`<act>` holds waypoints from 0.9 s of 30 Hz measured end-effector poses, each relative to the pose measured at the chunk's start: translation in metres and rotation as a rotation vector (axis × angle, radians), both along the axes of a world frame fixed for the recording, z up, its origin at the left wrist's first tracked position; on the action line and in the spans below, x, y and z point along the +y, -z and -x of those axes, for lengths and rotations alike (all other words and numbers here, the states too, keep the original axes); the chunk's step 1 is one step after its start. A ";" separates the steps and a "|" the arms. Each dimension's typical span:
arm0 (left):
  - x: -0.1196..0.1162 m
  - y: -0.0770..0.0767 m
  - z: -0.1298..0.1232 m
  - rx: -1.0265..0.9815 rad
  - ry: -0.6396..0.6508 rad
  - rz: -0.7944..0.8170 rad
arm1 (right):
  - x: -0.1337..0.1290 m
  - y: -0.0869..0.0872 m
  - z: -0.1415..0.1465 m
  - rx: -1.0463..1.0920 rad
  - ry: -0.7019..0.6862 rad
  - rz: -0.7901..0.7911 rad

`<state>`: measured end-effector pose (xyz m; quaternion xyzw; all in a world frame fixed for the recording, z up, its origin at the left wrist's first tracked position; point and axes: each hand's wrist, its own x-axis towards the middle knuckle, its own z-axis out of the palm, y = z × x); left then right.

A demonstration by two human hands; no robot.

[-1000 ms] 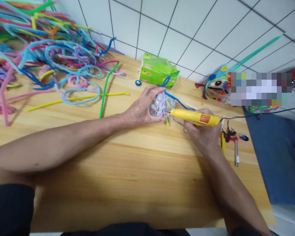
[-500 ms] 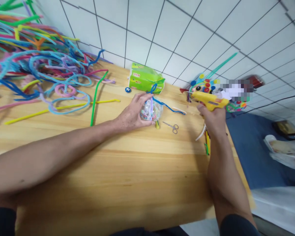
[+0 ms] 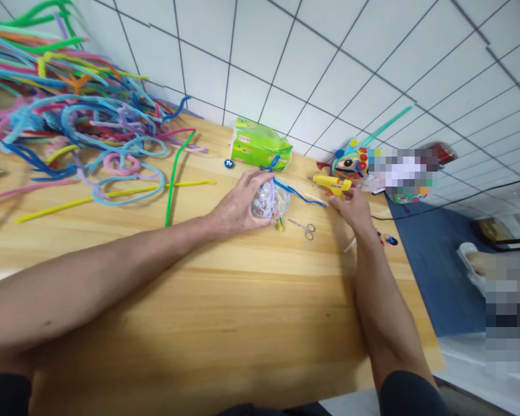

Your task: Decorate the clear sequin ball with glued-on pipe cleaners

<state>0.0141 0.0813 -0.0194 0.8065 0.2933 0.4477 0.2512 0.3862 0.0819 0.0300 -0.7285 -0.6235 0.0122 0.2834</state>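
Note:
My left hand (image 3: pixel 242 205) is wrapped round the left side of a clear ball (image 3: pixel 272 199) with colourful bits in it and a lilac strip across its front. A blue pipe cleaner (image 3: pixel 297 193) loops up at the ball's top and trails off to the right. My right hand (image 3: pixel 353 208) grips a yellow glue gun (image 3: pixel 333 184), its nozzle pointing left toward the ball but apart from it. Small scissors (image 3: pixel 304 228) lie on the wooden table between the hands. Under the ball's right side pokes a small yellow-green piece (image 3: pixel 279 224).
A tangled heap of pipe cleaners (image 3: pixel 78 127) covers the far left, with a green one (image 3: pixel 173 179) nearer. Behind the ball stand a green tissue pack (image 3: pixel 260 144) and a blue button (image 3: pixel 229 164). Decorated crafts (image 3: pixel 351 164) sit at the back right; a black cord (image 3: pixel 450 208) crosses the edge.
My right hand has brought the glue gun left and slightly down, closer to the ball. The left hand keeps its hold on the ball.

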 end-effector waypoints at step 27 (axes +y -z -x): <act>0.000 0.003 0.001 0.051 0.053 -0.055 | -0.019 -0.097 0.161 0.487 -0.433 0.631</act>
